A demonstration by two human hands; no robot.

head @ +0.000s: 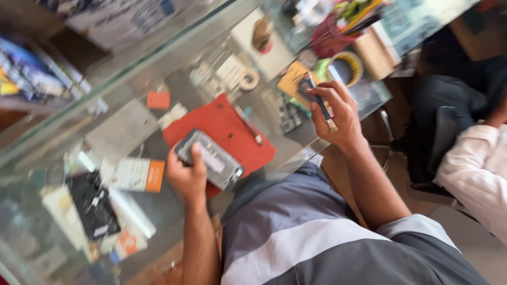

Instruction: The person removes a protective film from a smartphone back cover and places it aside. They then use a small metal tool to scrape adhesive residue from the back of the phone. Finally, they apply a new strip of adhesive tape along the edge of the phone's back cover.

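Note:
My left hand point(186, 174) grips an opened phone point(211, 159), its inside showing, held over a red mat point(227, 132) on a glass counter point(132, 84). My right hand point(338, 113) is raised to the right of the mat and holds a slim dark tool point(320, 103) with a pale tip pointing down. A thin pen-like tool point(249, 125) lies on the mat between the two hands. The picture is blurred by motion.
A white and orange box point(134, 174) and a black phone part point(94, 205) lie at left. Tape rolls point(346, 67) point(248, 79), a red cup of tools point(330, 37) and small parts crowd the far counter. Another person's white sleeve point(472, 169) is at right.

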